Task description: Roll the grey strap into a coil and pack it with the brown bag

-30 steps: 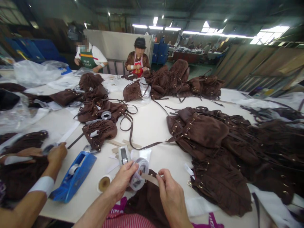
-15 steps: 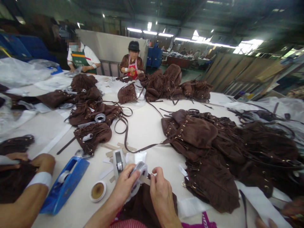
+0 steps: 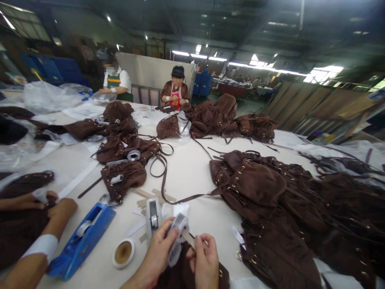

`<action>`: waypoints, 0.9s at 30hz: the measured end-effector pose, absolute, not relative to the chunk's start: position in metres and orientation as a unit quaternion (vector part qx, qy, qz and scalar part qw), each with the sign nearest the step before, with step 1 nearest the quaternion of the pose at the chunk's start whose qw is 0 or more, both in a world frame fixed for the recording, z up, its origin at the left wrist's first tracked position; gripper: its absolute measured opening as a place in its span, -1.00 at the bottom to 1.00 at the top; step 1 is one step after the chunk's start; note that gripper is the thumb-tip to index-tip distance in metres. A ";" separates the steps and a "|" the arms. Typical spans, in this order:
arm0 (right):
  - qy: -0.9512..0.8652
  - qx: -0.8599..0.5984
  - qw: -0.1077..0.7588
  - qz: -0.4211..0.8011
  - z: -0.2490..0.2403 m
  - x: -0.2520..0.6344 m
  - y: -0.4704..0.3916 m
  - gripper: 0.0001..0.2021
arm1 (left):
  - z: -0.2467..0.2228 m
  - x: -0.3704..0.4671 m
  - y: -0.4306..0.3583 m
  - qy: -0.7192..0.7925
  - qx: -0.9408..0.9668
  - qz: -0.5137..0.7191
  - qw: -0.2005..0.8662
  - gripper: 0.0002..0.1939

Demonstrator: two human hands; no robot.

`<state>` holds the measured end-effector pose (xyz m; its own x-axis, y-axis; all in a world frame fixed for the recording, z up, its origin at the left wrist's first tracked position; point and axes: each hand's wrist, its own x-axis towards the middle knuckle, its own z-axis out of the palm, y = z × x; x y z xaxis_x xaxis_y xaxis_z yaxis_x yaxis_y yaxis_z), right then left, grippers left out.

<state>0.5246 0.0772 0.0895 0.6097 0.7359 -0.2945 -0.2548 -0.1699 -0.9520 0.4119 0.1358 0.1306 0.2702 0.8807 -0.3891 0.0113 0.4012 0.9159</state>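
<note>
My left hand [image 3: 161, 249] grips a ring-shaped coil wrapped in clear plastic [image 3: 175, 249], with the thumb on its near side. My right hand [image 3: 204, 257] pinches a flat beige strip [image 3: 188, 237] whose other end meets the coil. Under both hands lies a brown suede-like bag [image 3: 174, 277], partly hidden by them. Just beyond the left hand stands a grey tape dispenser [image 3: 154, 216]. A round roll of tape [image 3: 123, 253] lies flat to its left.
A blue tape dispenser [image 3: 84, 241] stands at the left, beside a co-worker's arm [image 3: 54, 233]. Brown bags [image 3: 258, 180] pile up on the right, and more [image 3: 123, 176] lie at left. Beige strips [image 3: 144, 194] are scattered ahead. Two people [image 3: 177, 90] work across the table.
The view has shifted, so the table's things sit lower and further right. My right hand has dropped relative to the coil, and the strip now slants down toward it.
</note>
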 end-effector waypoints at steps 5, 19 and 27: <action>-0.259 -0.670 0.597 0.356 0.096 0.525 0.075 -0.63 | 0.134 0.421 0.129 0.475 0.474 0.324 0.668 -0.59; -0.254 -0.476 0.506 0.673 0.121 0.557 0.065 -0.62 | 0.147 0.406 0.139 0.487 0.481 0.288 0.670 -0.67; -0.302 -0.538 0.493 0.614 0.130 0.564 0.075 -0.68 | 0.145 0.410 0.134 0.472 0.477 0.266 0.692 -0.75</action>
